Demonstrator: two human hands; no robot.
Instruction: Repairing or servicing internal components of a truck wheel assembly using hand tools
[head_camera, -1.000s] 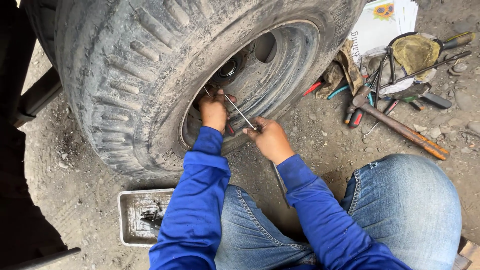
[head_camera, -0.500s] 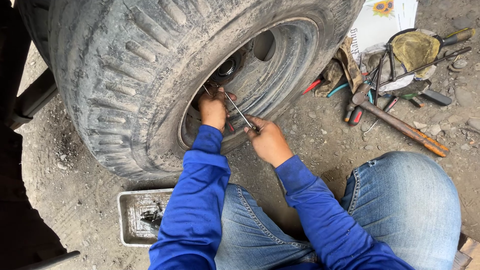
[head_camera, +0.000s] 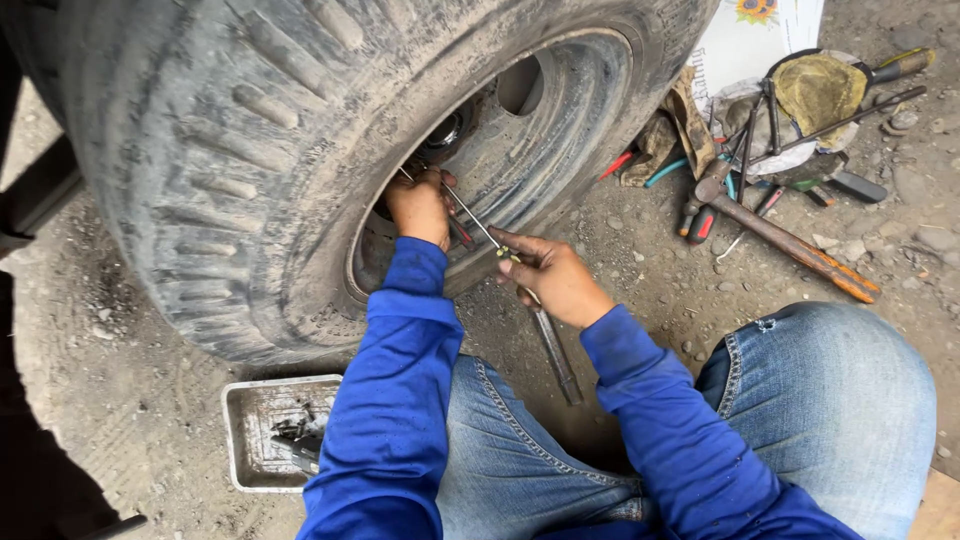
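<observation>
A large worn truck tyre (head_camera: 250, 150) on a grimy metal rim (head_camera: 560, 130) fills the upper left. My left hand (head_camera: 418, 205) reaches into the rim's hollow, closed around something near the hub, beside a red-handled tool. My right hand (head_camera: 555, 280) grips a thin metal rod (head_camera: 470, 215) that runs up-left from it toward my left hand. A thicker dark metal bar (head_camera: 555, 350) extends down from under my right hand to the ground. Both arms wear blue sleeves.
A dirty metal tray (head_camera: 250, 435) with small parts lies at the lower left. Scattered tools, a long rusty wrench (head_camera: 790, 245), screwdrivers, rags and a yellow-green bag (head_camera: 820, 85) lie on the gravel at the upper right. My jeans-clad knee (head_camera: 830, 400) is at the right.
The view has drifted slightly. My right hand has shifted a little down and right along the thin rod; my left hand stays inside the rim.
</observation>
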